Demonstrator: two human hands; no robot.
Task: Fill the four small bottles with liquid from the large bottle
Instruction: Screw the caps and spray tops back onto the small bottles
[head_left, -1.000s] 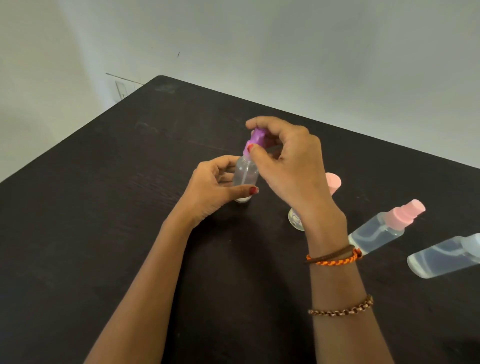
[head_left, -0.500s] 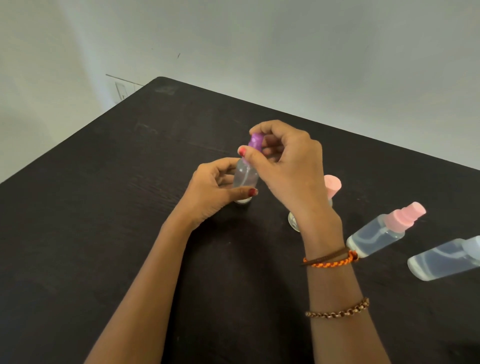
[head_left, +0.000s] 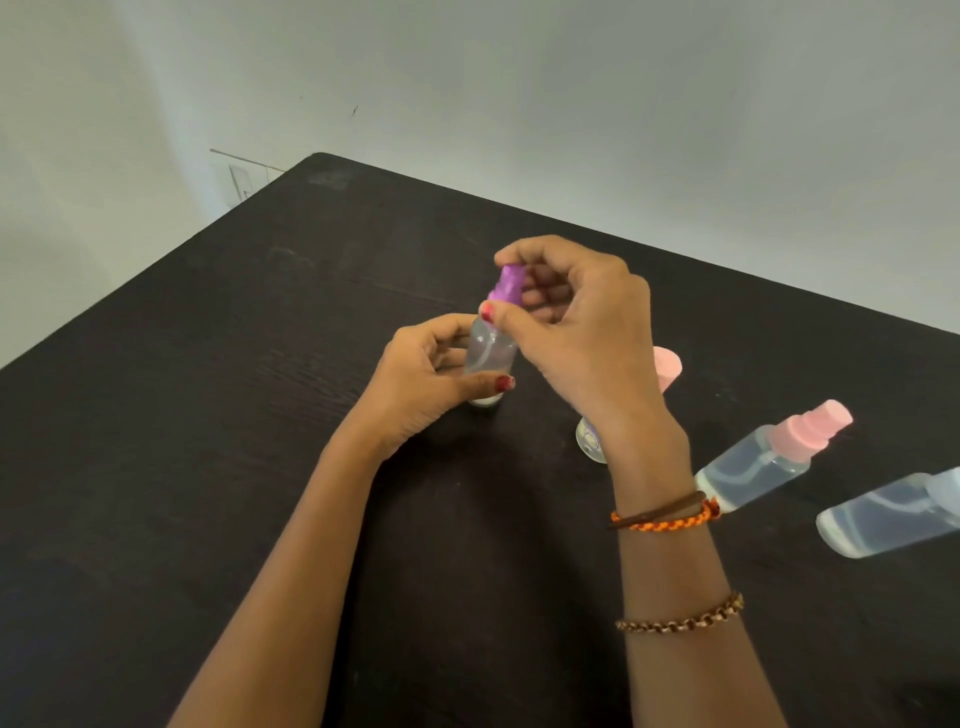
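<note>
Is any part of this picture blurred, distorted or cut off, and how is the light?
Head view: light is soft and even, no hard glare; the right hand on the purple cap looks slightly motion-blurred; wide-angle distortion tilts the pink-capped bottle; the clear bottle is cut by the right edge.

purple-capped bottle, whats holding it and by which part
Both hands hold the purple-capped bottle. The left hand grips its clear body, thumb across the lower front. The right hand pinches the purple cap on top.

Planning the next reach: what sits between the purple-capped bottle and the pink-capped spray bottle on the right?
Head view: the right hand and a pink-capped bottle mostly hidden behind it.
</note>
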